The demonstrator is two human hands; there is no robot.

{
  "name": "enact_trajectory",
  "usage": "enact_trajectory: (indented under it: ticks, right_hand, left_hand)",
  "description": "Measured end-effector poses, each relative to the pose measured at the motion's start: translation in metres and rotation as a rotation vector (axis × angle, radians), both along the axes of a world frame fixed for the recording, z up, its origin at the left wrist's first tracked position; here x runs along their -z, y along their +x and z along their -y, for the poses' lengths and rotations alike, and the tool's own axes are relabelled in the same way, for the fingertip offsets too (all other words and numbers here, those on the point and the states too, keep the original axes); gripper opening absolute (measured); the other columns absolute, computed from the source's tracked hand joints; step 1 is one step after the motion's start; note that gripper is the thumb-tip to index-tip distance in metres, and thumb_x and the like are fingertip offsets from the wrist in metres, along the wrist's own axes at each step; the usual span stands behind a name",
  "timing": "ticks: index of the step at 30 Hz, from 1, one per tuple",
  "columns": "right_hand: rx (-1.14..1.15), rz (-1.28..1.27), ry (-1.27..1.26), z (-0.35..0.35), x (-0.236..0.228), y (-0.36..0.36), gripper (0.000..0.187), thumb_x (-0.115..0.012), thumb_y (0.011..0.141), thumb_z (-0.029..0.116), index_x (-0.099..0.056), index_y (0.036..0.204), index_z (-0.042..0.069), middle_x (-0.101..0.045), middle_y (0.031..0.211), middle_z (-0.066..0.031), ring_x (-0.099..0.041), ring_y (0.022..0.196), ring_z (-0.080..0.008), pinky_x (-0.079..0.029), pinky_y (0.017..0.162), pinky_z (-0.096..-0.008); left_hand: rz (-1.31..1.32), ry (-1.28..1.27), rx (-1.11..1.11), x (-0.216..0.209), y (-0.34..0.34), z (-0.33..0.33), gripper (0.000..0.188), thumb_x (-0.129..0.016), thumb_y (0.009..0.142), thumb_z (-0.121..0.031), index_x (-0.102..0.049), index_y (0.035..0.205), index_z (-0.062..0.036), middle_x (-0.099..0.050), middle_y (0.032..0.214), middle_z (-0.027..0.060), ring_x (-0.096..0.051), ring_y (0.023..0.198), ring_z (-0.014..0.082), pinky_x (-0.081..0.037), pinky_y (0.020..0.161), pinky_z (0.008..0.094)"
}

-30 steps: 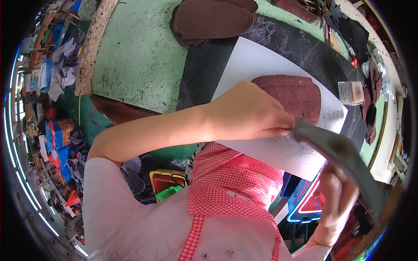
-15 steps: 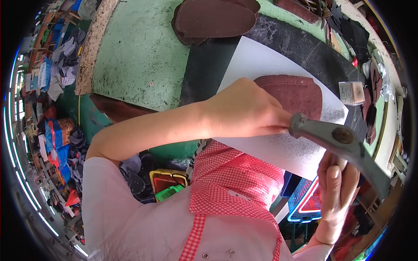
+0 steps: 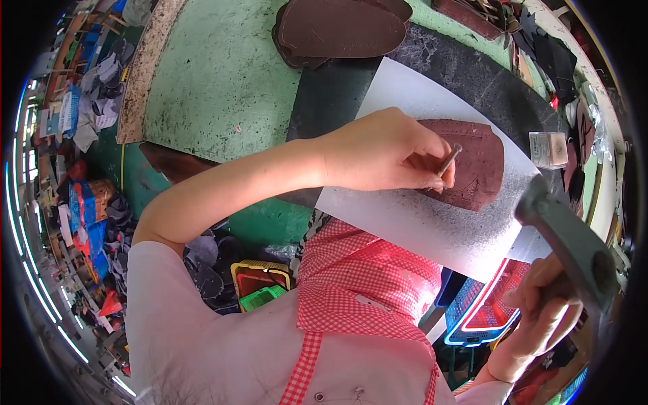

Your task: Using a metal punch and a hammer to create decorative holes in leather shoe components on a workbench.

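Observation:
My left hand (image 3: 388, 152) pinches a slim metal punch (image 3: 451, 159) and holds it tilted over a dark brown leather piece (image 3: 482, 158). Small marks and a row of holes run along the piece's edges; its left part is hidden behind my hand. It lies on a white board (image 3: 388, 88). Whether the punch's tip touches the leather is covered by my fingers. At the right, my right hand (image 3: 545, 307) is wrapped round the handle of a hammer, its grey metal head (image 3: 563, 233) raised and apart from the punch.
Stacked brown leather soles (image 3: 344, 30) lie at the back on the green table (image 3: 223, 81). A small clear box (image 3: 548, 150) stands right of the board, on a black mat (image 3: 445, 61). Plastic baskets (image 3: 472, 331) sit below the table edge. Grey scraps lie at left.
The hammer has lifted away from the punch, toward the right and lower edge, with my right hand. My left hand has shifted slightly; the punch now shows in it.

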State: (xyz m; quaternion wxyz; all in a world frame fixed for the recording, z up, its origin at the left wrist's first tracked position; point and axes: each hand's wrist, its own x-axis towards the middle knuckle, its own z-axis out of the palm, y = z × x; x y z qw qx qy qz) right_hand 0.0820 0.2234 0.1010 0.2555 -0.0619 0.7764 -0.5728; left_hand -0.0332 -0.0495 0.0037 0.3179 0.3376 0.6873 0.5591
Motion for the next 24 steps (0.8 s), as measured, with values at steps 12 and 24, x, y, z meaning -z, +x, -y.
enact_trajectory:
  ticks: [12, 24]
  right_hand:
    - [0.325, -0.248, 0.390, 0.046, 0.014, 0.021, 0.042, -0.053, 0.094, 0.031, -0.059, 0.111, -0.007, -0.065, 0.088, -0.0108, -0.059, 0.073, -0.0154, -0.046, 0.065, -0.0308]
    - [0.358, -0.233, 0.324, 0.058, 0.014, 0.015, 0.052, -0.054, 0.094, 0.047, -0.051, 0.110, -0.002, -0.046, 0.067, -0.0021, -0.040, 0.053, -0.0053, -0.026, 0.048, -0.0171]
  left_hand:
    - [-0.701, -0.127, -0.023, 0.003, 0.015, 0.003, 0.018, -0.072, 0.080, -0.018, -0.068, 0.095, -0.0073, -0.071, 0.087, 0.0016, -0.069, 0.074, 0.0193, -0.055, 0.065, 0.0267]
    - [-0.671, -0.071, -0.068, 0.007, 0.013, 0.007, 0.016, -0.071, 0.081, -0.022, -0.067, 0.093, -0.0120, -0.068, 0.079, -0.0002, -0.067, 0.071, 0.0226, -0.053, 0.061, 0.0289]
